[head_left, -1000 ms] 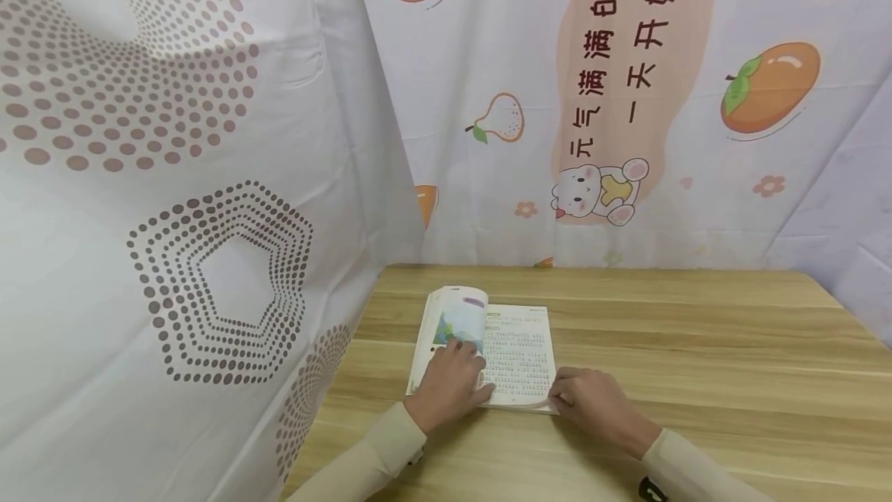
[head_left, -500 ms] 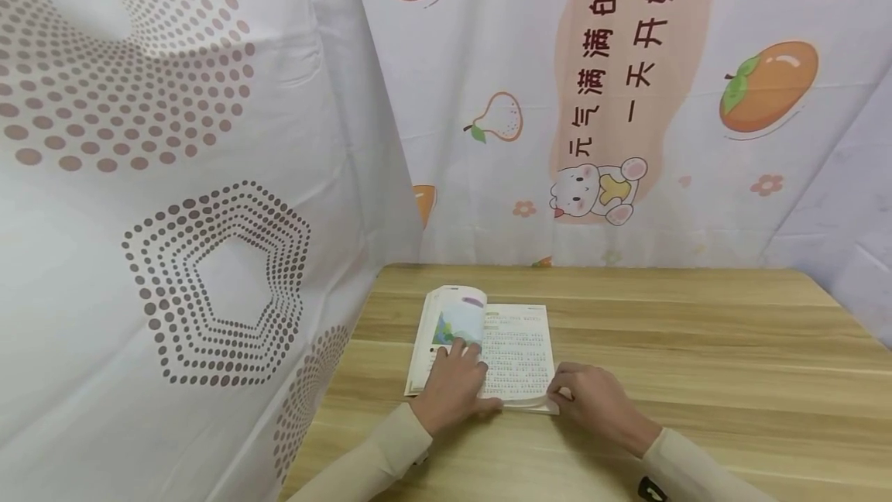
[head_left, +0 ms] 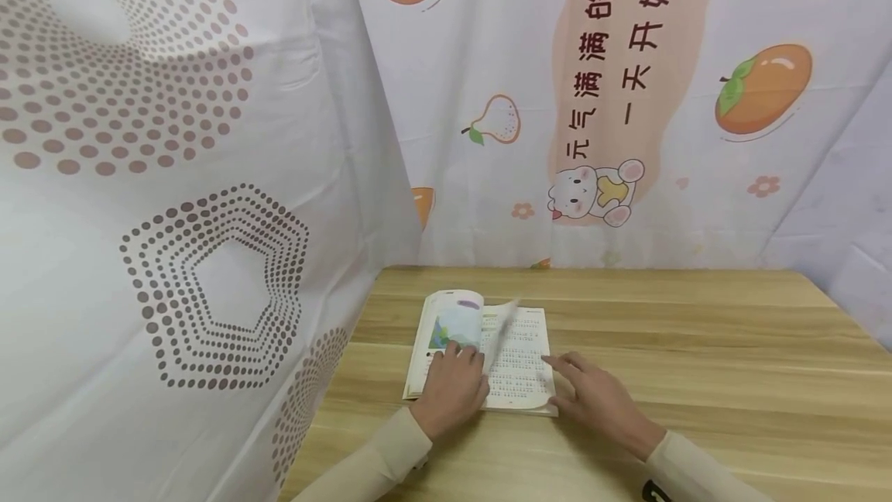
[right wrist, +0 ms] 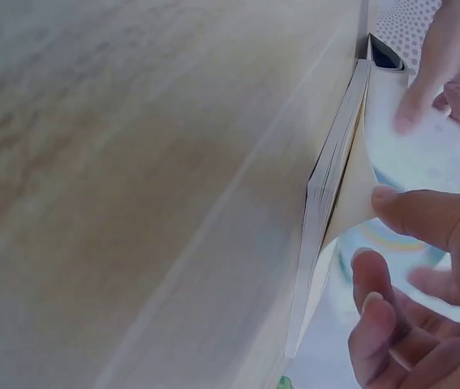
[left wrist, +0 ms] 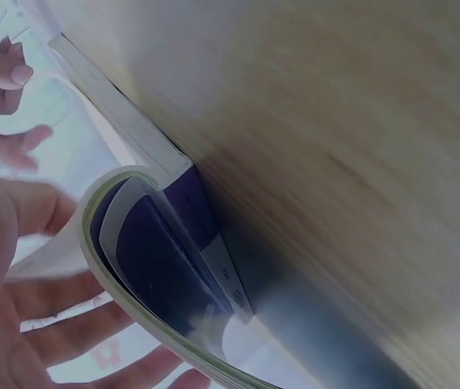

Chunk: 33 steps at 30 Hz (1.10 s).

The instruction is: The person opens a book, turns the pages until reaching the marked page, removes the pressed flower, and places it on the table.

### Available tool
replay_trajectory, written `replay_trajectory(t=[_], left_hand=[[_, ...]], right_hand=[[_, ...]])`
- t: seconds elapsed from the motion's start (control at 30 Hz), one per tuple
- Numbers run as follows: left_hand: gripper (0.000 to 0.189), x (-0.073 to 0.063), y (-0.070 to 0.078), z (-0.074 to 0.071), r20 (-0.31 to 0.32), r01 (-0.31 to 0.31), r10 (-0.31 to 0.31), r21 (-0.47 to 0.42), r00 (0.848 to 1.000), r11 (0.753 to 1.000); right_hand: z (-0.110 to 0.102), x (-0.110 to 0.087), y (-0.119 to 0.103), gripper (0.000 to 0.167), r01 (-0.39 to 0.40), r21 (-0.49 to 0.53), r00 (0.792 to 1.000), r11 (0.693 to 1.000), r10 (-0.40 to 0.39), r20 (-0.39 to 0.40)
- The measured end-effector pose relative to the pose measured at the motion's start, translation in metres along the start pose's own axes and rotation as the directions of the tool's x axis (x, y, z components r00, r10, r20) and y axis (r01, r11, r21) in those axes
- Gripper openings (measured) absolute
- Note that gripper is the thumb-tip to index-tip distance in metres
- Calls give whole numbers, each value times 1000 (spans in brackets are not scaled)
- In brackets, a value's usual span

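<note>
A paperback book point(head_left: 516, 382) lies open on the wooden table, printed text on the right page and a coloured picture on the left. My left hand point(head_left: 451, 390) rests on the left page, fingers spread over it. In the left wrist view, that hand's fingers point(left wrist: 75, 328) lie along the curved stack of pages point(left wrist: 136, 304). A single leaf point(head_left: 499, 341) stands up, blurred, between the two pages. My right hand point(head_left: 601, 401) is at the book's lower right corner. In the right wrist view, its thumb point(right wrist: 424, 215) touches a lifted page edge, the other fingers apart from it.
The wooden table point(head_left: 697, 355) extends to the right of the book. A white dotted curtain point(head_left: 334, 200) hangs close on the left, and a fruit-printed curtain point(head_left: 474, 200) hangs behind the table's far edge.
A leaf has risen from the right page and swung leftward. My right fingers have parted from their pinch at the corner. My left thumb has drawn in from the book's lower edge.
</note>
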State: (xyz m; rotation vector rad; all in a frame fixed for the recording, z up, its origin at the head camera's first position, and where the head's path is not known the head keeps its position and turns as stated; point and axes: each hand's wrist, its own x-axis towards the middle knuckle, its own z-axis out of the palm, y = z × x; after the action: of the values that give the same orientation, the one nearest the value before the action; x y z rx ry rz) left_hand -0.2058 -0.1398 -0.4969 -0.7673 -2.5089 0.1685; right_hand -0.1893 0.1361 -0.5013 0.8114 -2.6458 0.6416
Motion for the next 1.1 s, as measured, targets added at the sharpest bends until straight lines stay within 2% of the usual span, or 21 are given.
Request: replay_trajectory(t=[0.13, 0.2, 0.3, 0.4, 0.6, 0.73, 0.87, 1.0, 1.1], left_hand=[[53, -1, -4, 2, -90, 30, -29, 13, 995, 999], [66, -1, -5, 3, -138, 43, -42, 5, 990, 999], [71, -2, -7, 4, -168, 65, -66, -14, 983, 998], [66, -3, -9, 4, -180, 78, -79, -14, 981, 997], [42, -2, -12, 1, -141, 84, -82, 4, 987, 996], [28, -3, -12, -5, -54, 76, -73, 52, 996, 996], [19, -3, -11, -6, 11, 29, -30, 64, 999, 998], [16, -4, -10, -3, -6, -21, 21, 46, 1000, 999], [23, -4, -9, -1, -25, -36, 36, 18, 999, 999]], right_hand=[[1, -1, 2, 22, 109, -22, 994, 994, -110, -13], [1, -2, 3, 11, 157, -15, 987, 988, -157, -18], [3, -3, 4, 10, 193, 0, 981, 981, -193, -25], [4, -3, 3, 12, 208, -9, 978, 978, -208, -32], [3, -2, 2, 12, 213, -8, 977, 977, -214, -16], [3, -1, 1, 13, 217, 3, 976, 976, -217, -13], [3, -2, 1, 15, 219, -1, 976, 976, -219, -17], [5, -2, 1, 16, 220, -6, 975, 976, -220, -22], [5, -1, 0, 16, 211, -5, 977, 977, -211, -23]])
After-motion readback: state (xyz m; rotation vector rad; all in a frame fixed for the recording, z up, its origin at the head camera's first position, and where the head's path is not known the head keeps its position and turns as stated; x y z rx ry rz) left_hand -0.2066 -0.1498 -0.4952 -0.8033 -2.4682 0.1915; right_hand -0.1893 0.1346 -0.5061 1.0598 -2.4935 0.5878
